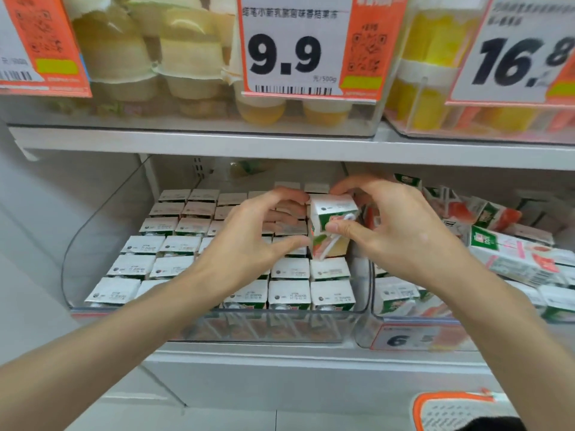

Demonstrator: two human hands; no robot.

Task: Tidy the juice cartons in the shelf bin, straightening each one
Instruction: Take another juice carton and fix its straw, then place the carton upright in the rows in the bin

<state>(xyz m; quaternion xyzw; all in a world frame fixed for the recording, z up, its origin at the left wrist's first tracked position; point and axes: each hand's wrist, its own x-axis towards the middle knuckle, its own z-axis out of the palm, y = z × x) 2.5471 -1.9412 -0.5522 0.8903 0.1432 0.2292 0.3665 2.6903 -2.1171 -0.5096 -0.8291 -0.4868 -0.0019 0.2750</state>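
A clear plastic shelf bin (102, 213) holds several rows of small white-topped juice cartons (174, 269) standing upright. One juice carton (329, 213) with a white straw on its side is raised above the right-hand rows. My right hand (401, 231) pinches it, thumb on the front and fingers over the top. My left hand (252, 237) curves toward its left side, thumb near the carton's lower edge and fingers spread over the rows behind. Whether the left hand touches the carton is unclear.
A second clear bin (413, 331) to the right holds cartons lying jumbled on their sides (510, 256). The white shelf above (280, 144) carries pudding cups and a 9.9 price sign (295, 48). An orange-rimmed basket (457, 409) sits at the lower right.
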